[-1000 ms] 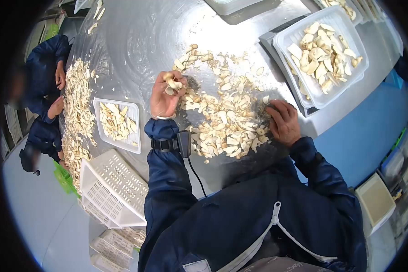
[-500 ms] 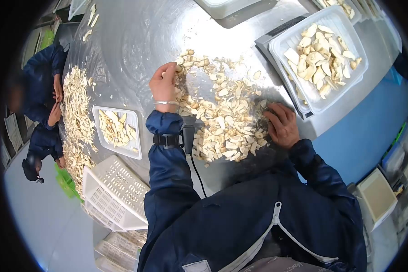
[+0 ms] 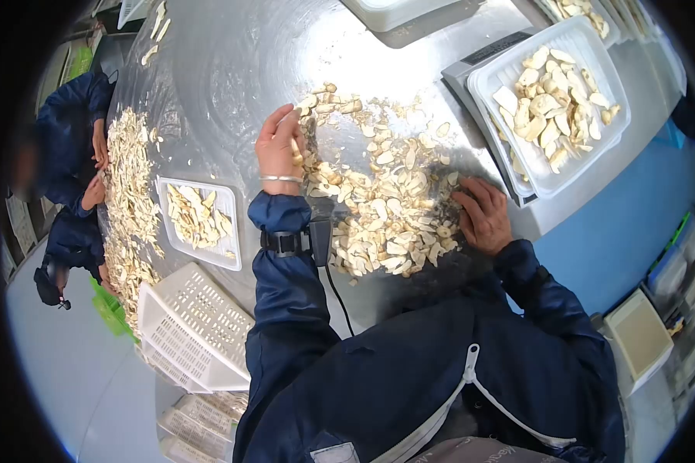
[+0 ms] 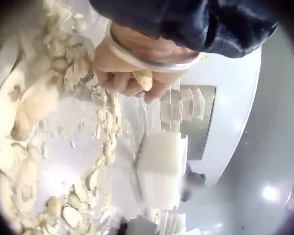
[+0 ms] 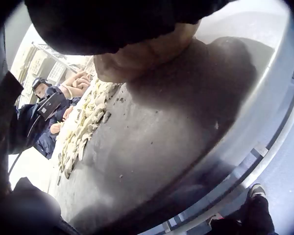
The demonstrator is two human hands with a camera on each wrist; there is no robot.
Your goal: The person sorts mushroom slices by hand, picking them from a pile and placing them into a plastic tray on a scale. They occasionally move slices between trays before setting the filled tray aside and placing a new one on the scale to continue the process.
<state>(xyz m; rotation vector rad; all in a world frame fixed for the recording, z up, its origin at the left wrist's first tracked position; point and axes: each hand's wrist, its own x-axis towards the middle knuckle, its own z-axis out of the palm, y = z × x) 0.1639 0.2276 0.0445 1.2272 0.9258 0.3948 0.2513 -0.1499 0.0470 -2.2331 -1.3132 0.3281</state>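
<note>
Sliced mushrooms (image 3: 390, 208) lie in a loose pile on the steel table in front of me. My left hand (image 3: 278, 150) is at the pile's far left end, back upward, with fingers curled. In the left wrist view it grips a mushroom piece (image 4: 143, 79), whose pale end sticks out beside the thumb; other pieces inside the hand are hidden. My right hand (image 3: 486, 216) rests on the table at the pile's right edge, fingers loosely bent toward the slices. The sleeve covers much of it in the right wrist view.
A clear tray of mushroom slices (image 3: 578, 158) sits on a scale (image 3: 471, 85) at right. Another tray (image 3: 237, 231) and white perforated baskets (image 3: 201, 297) stand at left. Two people (image 3: 69, 131) work beside a long mushroom heap (image 3: 127, 193).
My left hand, earlier turned palm up with a mushroom piece showing, turned over and reached forward to the far left slices, then shifted slightly. The right hand stayed in place.
</note>
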